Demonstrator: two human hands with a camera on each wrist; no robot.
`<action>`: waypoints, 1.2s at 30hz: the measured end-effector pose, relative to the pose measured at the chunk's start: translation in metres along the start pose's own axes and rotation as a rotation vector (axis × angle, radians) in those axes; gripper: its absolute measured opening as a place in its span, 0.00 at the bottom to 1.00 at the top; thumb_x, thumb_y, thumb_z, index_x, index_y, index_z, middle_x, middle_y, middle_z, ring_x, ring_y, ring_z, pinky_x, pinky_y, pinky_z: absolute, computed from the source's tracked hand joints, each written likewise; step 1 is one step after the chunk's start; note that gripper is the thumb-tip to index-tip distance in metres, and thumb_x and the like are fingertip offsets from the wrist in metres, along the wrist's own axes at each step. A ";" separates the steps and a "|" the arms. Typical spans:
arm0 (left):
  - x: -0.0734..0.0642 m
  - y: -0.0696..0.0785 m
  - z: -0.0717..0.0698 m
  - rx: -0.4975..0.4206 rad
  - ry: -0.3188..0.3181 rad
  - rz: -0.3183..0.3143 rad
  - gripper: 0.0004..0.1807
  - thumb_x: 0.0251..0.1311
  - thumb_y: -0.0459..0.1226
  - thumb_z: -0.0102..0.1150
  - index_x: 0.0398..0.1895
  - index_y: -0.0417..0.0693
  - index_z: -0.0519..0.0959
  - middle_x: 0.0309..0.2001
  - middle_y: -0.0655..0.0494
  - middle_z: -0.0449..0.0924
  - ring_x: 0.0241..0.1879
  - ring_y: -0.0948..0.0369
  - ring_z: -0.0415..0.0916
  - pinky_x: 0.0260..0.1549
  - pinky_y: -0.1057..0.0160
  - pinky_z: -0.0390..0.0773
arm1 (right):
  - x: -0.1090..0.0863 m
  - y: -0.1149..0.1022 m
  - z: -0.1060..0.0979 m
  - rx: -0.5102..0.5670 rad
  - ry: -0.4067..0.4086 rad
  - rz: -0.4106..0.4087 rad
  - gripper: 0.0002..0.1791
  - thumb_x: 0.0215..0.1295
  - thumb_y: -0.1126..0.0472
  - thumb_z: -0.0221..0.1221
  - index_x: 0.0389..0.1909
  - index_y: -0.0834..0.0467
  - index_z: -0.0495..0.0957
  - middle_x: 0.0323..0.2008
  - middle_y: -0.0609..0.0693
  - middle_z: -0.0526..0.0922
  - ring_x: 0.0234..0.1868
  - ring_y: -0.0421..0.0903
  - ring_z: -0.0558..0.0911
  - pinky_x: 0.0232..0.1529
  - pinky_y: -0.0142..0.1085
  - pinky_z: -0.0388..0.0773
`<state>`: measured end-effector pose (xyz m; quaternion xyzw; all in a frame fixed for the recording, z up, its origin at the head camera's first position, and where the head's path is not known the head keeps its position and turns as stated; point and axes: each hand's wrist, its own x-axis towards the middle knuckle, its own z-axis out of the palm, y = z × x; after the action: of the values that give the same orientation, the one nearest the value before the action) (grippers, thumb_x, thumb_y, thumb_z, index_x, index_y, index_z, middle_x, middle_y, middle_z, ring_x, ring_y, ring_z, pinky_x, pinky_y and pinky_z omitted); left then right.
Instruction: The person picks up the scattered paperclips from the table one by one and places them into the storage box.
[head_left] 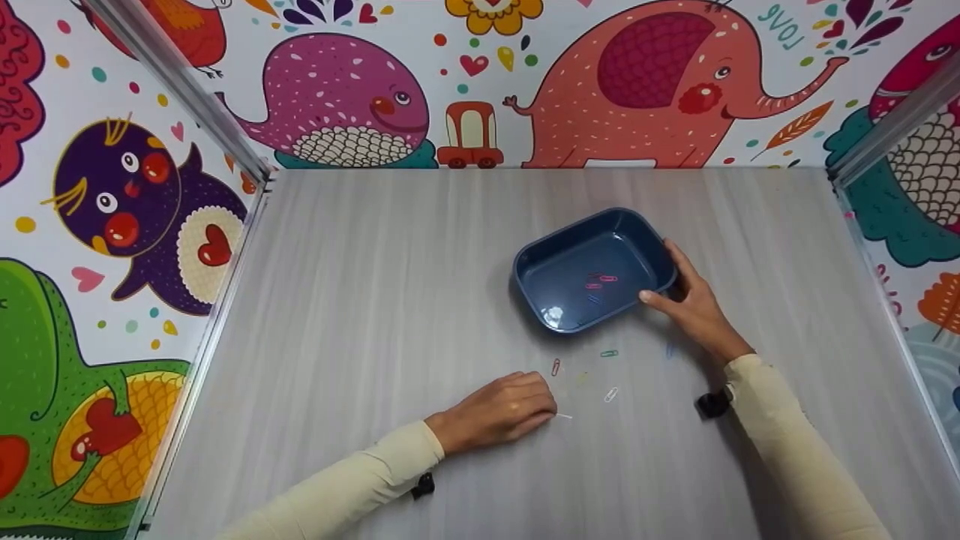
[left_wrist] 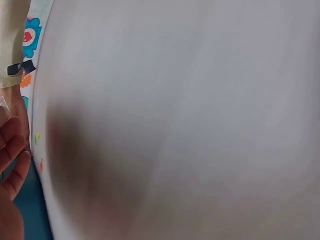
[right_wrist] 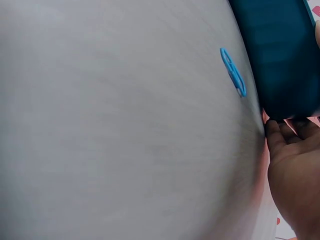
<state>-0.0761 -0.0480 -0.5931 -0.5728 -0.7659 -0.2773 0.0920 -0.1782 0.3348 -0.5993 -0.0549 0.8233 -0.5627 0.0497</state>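
Observation:
My left hand [head_left: 499,409] is low over the table, its fingers curled together and pinching a white paper clip [head_left: 565,416] that pokes out past the fingertips. In the left wrist view the curled fingers [left_wrist: 12,145] show at the left edge. My right hand [head_left: 697,307] grips the near right corner of a dark blue tray [head_left: 529,300], thumb at the rim and fingers round the outer wall. Inside the tray lie pink paper clips [head_left: 593,286] and a blue paper clip [head_left: 593,299]. The right wrist view shows the tray's outer wall [right_wrist: 285,55] beside the fingers.
Loose on the grey table [head_left: 360,300] are a red paper clip [head_left: 556,367], a green paper clip [head_left: 609,353], a faint yellow paper clip [head_left: 583,378], another white paper clip [head_left: 611,394] and a light blue paper clip [right_wrist: 233,72]. Printed cartoon panels [head_left: 480,82] wall the back and sides.

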 end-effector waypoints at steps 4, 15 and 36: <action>0.002 -0.004 -0.005 -0.010 0.035 -0.025 0.06 0.81 0.34 0.61 0.45 0.46 0.87 0.40 0.58 0.85 0.44 0.63 0.81 0.52 0.67 0.82 | -0.001 -0.002 0.000 0.004 0.001 0.002 0.56 0.75 0.60 0.72 0.92 0.47 0.45 0.90 0.53 0.48 0.88 0.59 0.53 0.83 0.53 0.56; 0.008 -0.017 -0.015 -0.066 0.106 -0.076 0.02 0.77 0.30 0.66 0.44 0.43 0.87 0.41 0.56 0.87 0.45 0.61 0.84 0.56 0.66 0.82 | 0.000 -0.002 0.001 0.003 0.002 0.019 0.57 0.74 0.60 0.72 0.92 0.47 0.44 0.90 0.54 0.47 0.88 0.59 0.53 0.84 0.55 0.55; 0.034 -0.050 -0.037 -0.171 0.234 -0.229 0.04 0.76 0.29 0.67 0.48 0.39 0.88 0.46 0.51 0.90 0.50 0.56 0.85 0.54 0.60 0.84 | 0.000 -0.001 0.002 -0.023 0.010 0.003 0.57 0.74 0.58 0.72 0.92 0.46 0.44 0.90 0.54 0.47 0.88 0.61 0.52 0.82 0.65 0.53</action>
<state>-0.1403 -0.0494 -0.5633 -0.4515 -0.7838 -0.4146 0.0993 -0.1777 0.3323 -0.5991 -0.0514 0.8302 -0.5532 0.0461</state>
